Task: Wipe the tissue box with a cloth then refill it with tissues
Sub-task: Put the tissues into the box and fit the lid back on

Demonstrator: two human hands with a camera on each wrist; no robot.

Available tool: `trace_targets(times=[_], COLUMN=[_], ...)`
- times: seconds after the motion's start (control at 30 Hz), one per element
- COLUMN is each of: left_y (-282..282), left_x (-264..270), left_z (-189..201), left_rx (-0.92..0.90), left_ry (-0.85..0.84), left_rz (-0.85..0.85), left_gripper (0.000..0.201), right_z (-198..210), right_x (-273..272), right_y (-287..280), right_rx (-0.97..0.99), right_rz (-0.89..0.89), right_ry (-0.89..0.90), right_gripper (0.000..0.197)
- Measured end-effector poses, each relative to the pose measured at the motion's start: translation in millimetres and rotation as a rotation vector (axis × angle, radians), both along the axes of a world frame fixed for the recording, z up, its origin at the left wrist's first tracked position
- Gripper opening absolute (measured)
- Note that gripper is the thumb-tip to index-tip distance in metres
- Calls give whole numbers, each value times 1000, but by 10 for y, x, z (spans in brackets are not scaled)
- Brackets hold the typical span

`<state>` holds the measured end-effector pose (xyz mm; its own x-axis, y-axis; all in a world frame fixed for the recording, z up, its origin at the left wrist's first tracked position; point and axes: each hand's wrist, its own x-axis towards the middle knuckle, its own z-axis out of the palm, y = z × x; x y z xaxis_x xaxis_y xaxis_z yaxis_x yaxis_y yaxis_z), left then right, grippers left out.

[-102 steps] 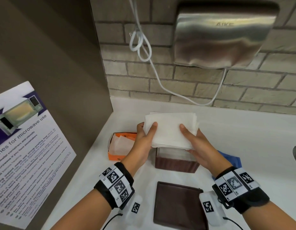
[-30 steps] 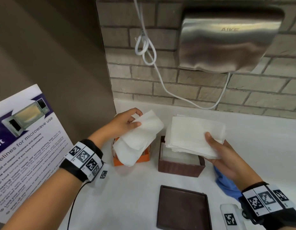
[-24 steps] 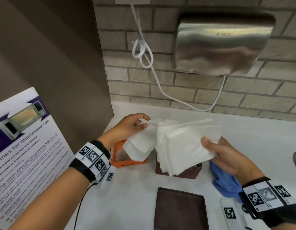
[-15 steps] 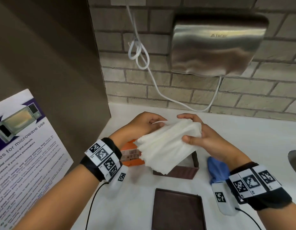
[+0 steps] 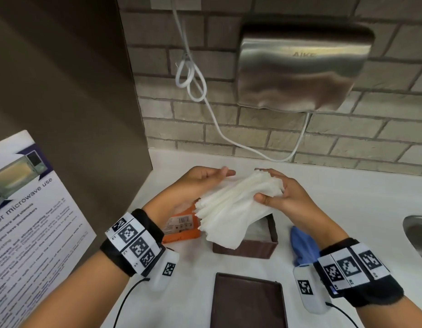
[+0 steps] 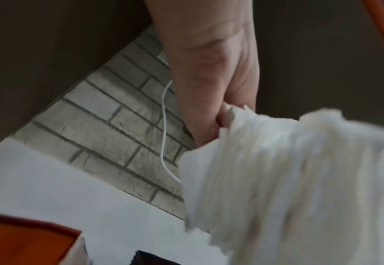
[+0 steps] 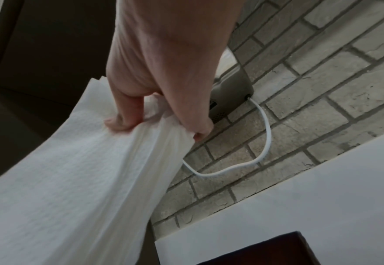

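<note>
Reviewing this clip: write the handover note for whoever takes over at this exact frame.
Hands: left hand and right hand each hold an end of the tissue stack, tilted above the open brown tissue box.
Things: lid lies on the counter in front of the box; blue cloth to its right; orange tissue pack to its left.
Done: lid off, cloth set down; the wipe itself cannot be confirmed.
Left: lower the stack into the box, refit the lid.

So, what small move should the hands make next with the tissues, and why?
Probably level the tissue stack and lower it into the tissue box: left hand and right hand hold it tilted above the open box; its lid lies off in front.
</note>
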<state>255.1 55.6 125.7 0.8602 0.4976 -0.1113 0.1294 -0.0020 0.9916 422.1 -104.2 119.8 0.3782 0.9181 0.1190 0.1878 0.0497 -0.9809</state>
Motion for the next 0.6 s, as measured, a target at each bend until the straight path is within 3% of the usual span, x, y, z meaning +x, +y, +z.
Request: trace_targets(times=[0.1,0.17,0.37,0.5,0.6], left_y=[65,94,204,168,138], left_x=[15,33,32,66,84], left_z=[-11,-41,-186,-108,-83], left_rx=[-207,-212,-50,237,238], left_ry=[-19,-35,-8,35,-7], left_rz=[107,171,273,377,323], left_gripper=[31,23,41,58,62], right_z=[11,21,207,420,493], right_x=[-28,-32,-31,-40,-51], right_y=[-34,-75,-245,-282,-201], right_rx=[23,34,-12,-82,-168], right_rz=[-22,-18,101,228,271], right_ry=[-75,-114,-246,-309,-351], right_gripper=[49,51,49,37,30])
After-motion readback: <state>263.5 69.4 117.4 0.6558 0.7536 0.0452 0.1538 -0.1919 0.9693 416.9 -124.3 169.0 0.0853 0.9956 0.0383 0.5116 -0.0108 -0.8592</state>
